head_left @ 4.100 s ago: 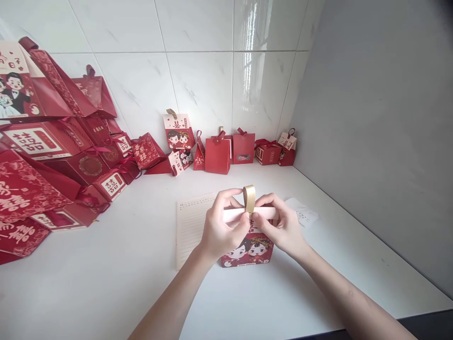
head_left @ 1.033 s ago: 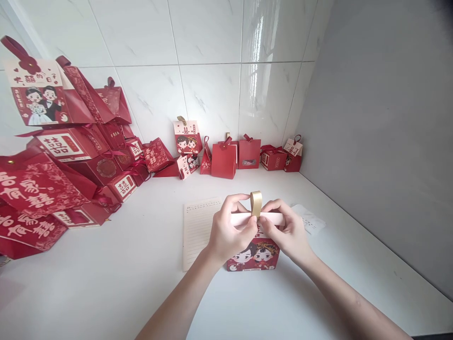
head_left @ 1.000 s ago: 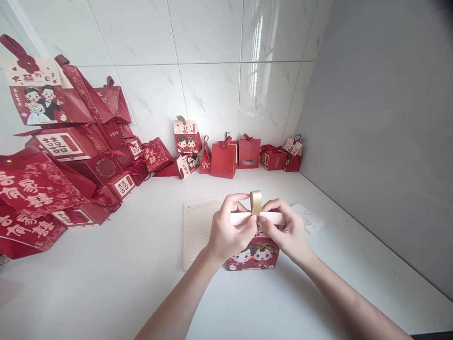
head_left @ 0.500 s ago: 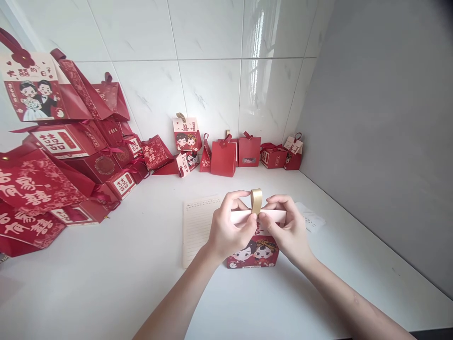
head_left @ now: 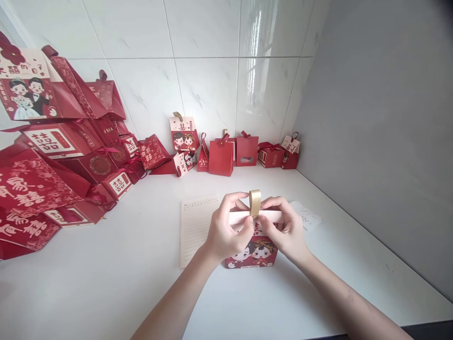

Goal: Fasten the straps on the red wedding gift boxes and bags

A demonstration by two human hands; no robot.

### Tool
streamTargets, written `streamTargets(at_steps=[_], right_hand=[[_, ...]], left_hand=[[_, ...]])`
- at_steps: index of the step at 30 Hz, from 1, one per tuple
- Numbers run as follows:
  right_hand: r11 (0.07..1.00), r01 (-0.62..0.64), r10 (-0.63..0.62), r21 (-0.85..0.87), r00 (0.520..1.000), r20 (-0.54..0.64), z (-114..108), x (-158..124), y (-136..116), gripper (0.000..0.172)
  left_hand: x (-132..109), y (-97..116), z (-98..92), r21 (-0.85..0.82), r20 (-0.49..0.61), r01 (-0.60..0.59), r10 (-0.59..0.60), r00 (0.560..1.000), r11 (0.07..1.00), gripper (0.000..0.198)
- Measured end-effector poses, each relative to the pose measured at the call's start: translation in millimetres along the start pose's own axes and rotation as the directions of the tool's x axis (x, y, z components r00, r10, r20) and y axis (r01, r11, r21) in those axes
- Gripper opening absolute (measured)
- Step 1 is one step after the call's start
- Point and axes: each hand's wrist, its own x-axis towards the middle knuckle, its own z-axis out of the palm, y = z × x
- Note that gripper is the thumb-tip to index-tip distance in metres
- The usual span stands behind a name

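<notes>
Both hands on the red-and-pink wedding favor box [head_left: 252, 252], which sits upright on the white table [head_left: 106, 283], cartoon couple facing the camera. Left hand [head_left: 223, 230] half curled, thumb and fingers pinching the pale top edge left of center, index fingertip up by the gold strap loop [head_left: 255, 203]. Right hand [head_left: 289, 231] same kind of grip right of center, thumb on the front, fingers over the top edge. Loop stands up between the hands; whether the fingers grip it, can't tell. Lined notepad [head_left: 195, 231] lies just beside the box, partly behind left hand and arm, few lines of writing at top. Crumpled white packet [head_left: 307, 218] behind right hand. Far left, pile of red gift boxes [head_left: 81, 165]. Along the tiled wall [head_left: 205, 80], more small red boxes, including a plain red gift bag [head_left: 221, 158]. Gray panel [head_left: 382, 132] at right.
</notes>
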Motion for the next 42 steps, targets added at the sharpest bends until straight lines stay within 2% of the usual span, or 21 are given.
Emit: streamTargets(at_steps=[18,25,28,31,33,36,42], right_hand=[[0.97,-0.206,0.199,0.131,0.978,0.062,-2.2,3.7,-1.4,0.016],[0.98,-0.154,0.151,0.129,0.988,0.036,-0.4,4.8,-0.4,0.012],[0.978,-0.164,0.158,0.132,0.986,0.058,1.5,6.2,0.1,0.017],[0.961,-0.226,0.213,0.16,0.973,0.09,2.2,9.7,1.3,0.023],[0.951,-0.257,0.24,0.174,0.964,0.114,1.4,12.4,1.7,0.028],[0.93,-0.31,0.284,0.199,0.947,0.152,-0.7,15.5,1.8,0.031],[0.904,-0.348,0.307,0.25,0.933,0.188,-1.4,16.5,3.6,0.028]], left_hand=[[-1.7,-0.9,-0.6,-0.027,0.012,0.122,-0.121,0.993,0.992,0.038],[0.3,1.7,-2.9,-0.017,0.018,0.13,-0.129,0.991,0.991,0.032],[0.1,2.6,-3.3,-0.012,-0.009,0.111,-0.112,0.994,0.994,0.036],[1.0,1.6,-5.1,0.019,-0.065,0.147,-0.146,0.987,0.989,0.023],[2.8,0.1,-7.7,0.046,-0.065,0.186,-0.183,0.981,0.981,0.014],[6.4,-3.3,-12.1,0.073,-0.048,0.214,-0.21,0.976,0.974,0.013],[8.7,-7.6,-15.8,0.002,0.098,0.231,-0.23,0.968,0.973,0.011]])
